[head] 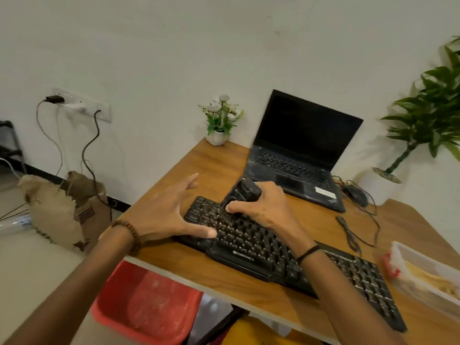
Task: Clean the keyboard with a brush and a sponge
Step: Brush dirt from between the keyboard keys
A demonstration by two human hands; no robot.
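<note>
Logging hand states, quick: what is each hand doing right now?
Left hand: open, fingers spread, thumb on the keyboard.
Right hand: holding the brush against the keys.

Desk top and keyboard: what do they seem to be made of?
The desk top: probably wood-look laminate, matte; brown grain with a pale edge band. The keyboard: probably black plastic, slightly shiny; moulded keys, printed logo.
</note>
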